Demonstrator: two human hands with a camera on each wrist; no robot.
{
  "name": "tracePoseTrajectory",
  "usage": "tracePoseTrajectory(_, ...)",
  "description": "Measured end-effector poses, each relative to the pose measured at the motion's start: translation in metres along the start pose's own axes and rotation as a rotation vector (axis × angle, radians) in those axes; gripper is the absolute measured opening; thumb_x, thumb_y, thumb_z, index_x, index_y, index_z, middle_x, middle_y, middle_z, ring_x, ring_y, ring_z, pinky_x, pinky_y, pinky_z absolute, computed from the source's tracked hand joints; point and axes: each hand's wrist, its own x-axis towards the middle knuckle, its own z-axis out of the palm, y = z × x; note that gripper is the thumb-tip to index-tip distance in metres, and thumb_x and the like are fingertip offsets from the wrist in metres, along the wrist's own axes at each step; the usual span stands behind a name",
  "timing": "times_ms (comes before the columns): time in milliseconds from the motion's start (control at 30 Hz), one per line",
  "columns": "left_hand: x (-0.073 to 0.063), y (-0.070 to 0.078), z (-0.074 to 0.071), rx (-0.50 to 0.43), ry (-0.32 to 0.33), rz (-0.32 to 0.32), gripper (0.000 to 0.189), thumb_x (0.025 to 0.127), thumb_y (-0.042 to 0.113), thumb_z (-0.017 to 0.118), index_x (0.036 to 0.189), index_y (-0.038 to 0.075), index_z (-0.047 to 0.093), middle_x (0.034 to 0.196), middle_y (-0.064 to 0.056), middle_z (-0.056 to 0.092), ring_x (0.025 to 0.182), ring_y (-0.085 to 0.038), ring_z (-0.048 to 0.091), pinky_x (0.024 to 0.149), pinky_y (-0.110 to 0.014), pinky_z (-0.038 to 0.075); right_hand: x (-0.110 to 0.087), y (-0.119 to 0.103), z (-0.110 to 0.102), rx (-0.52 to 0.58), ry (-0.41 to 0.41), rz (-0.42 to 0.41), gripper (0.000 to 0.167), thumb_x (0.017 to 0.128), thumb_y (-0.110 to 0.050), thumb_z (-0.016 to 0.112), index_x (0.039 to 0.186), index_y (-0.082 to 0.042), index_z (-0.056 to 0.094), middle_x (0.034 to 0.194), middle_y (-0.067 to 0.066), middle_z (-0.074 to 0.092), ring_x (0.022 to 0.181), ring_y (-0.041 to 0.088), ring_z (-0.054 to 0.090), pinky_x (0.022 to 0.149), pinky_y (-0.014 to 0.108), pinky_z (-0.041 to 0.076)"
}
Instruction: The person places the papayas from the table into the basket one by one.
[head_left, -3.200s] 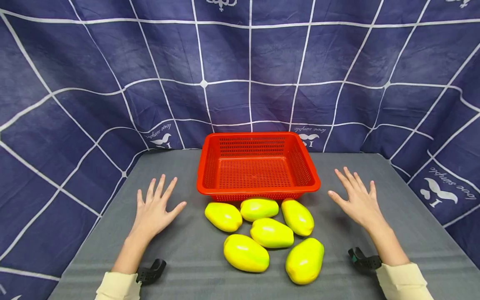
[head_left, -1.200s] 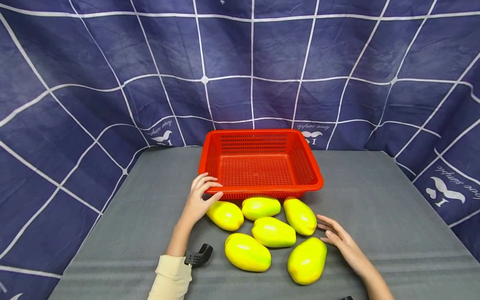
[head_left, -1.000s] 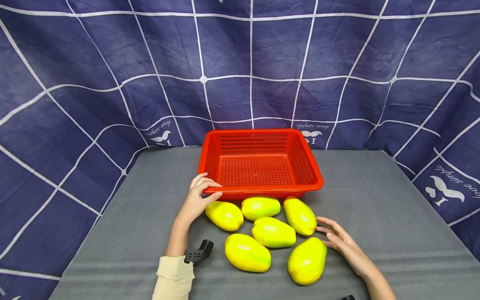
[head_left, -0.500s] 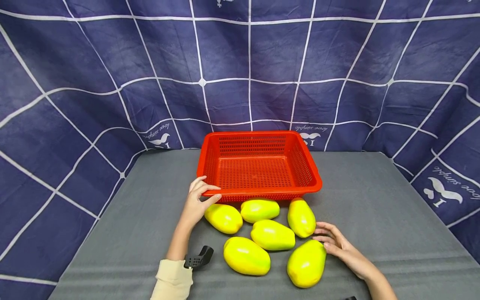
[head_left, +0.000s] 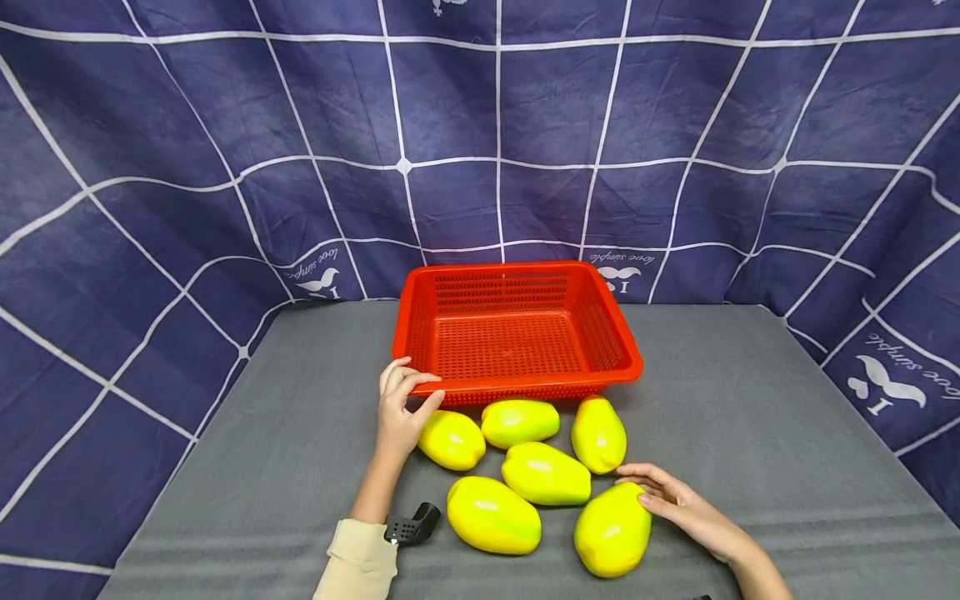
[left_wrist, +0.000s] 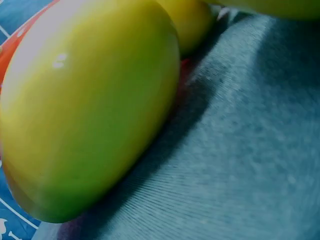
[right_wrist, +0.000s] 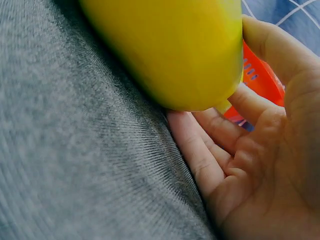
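Note:
At the front left corner of the red plastic basket (head_left: 525, 387), my left hand (head_left: 397, 421) holds the rim, fingers over the edge and thumb in front. Just beside that thumb lies a yellow-green papaya (head_left: 453, 442). My right hand (head_left: 682, 512) grips the far right end of the front right papaya (head_left: 612, 537), thumb on its near side and fingers behind it. In the right wrist view, the thumb (right_wrist: 260, 37) touches the papaya's side while the other fingers reach round its rounded end. A papaya (left_wrist: 90, 115) fills much of the left wrist view, which hides the left hand.
More papayas lie between my hands: one near the front (head_left: 492, 515), one in the middle (head_left: 546, 473), one by the basket (head_left: 520, 422) and one at right (head_left: 598, 435). Grey cloth (head_left: 262, 483) covers the table. A blue checked curtain (head_left: 457, 108) hangs behind.
Both spread hands have come inward. The left went to the basket's corner and stayed. The right nudged the back right papaya, then slid nearer and closed round the front right one.

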Motion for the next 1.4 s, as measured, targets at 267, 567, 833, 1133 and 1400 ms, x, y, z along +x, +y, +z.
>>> tracePoseTrajectory(267,-0.002,-0.001,0.001,0.065,0.008,0.037,0.016,0.071,0.010,0.073,0.085,0.009,0.068,0.080,-0.008,0.051,0.117,-0.030,0.040,0.099,-0.045,0.029,0.000,0.000,0.000,0.005,0.006,0.012,0.036,0.097,-0.011,0.037,0.129,0.005,0.041,0.117,-0.016,0.056,0.102,-0.001,0.054,0.086,0.016,0.043)
tracePoseTrajectory(567,0.002,-0.002,-0.004,0.044,-0.017,0.023,0.015,0.071,0.010,0.073,0.085,0.007,0.067,0.078,-0.009,0.049,0.117,-0.031,0.040,0.099,-0.046,0.029,0.002,0.001,-0.001,0.185,0.023,-0.167,0.031,0.096,-0.003,0.034,0.127,-0.001,0.042,0.115,-0.011,0.057,0.102,0.001,0.057,0.083,0.020,0.048)
tracePoseTrajectory(833,0.002,0.004,-0.004,0.012,-0.037,-0.020,0.015,0.071,0.006,0.074,0.085,0.008,0.068,0.083,-0.010,0.052,0.118,-0.030,0.039,0.099,-0.045,0.028,0.003,-0.004,-0.002,0.507,-0.097,-0.376,0.041,0.098,-0.001,0.015,0.133,-0.007,0.037,0.133,0.000,0.048,0.119,0.009,0.049,0.094,0.025,0.045)
tracePoseTrajectory(1133,0.004,0.002,-0.004,-0.017,0.002,0.045,0.020,0.068,-0.001,0.074,0.086,0.005,0.069,0.102,-0.018,0.056,0.120,-0.036,0.038,0.102,-0.049,0.025,0.014,-0.036,-0.007,0.521,0.177,-0.620,0.043,0.096,0.004,0.018,0.135,-0.006,0.035,0.127,0.002,0.052,0.111,0.009,0.055,0.085,0.021,0.049)
tracePoseTrajectory(1400,0.000,0.000,-0.005,0.029,-0.031,0.010,0.017,0.073,0.009,0.072,0.091,0.009,0.068,0.096,-0.011,0.057,0.118,-0.033,0.040,0.101,-0.048,0.027,0.035,-0.063,-0.003,0.539,0.508,-0.682,0.037,0.095,0.005,0.029,0.128,-0.003,0.043,0.112,0.002,0.051,0.094,0.007,0.056,0.077,0.017,0.049)
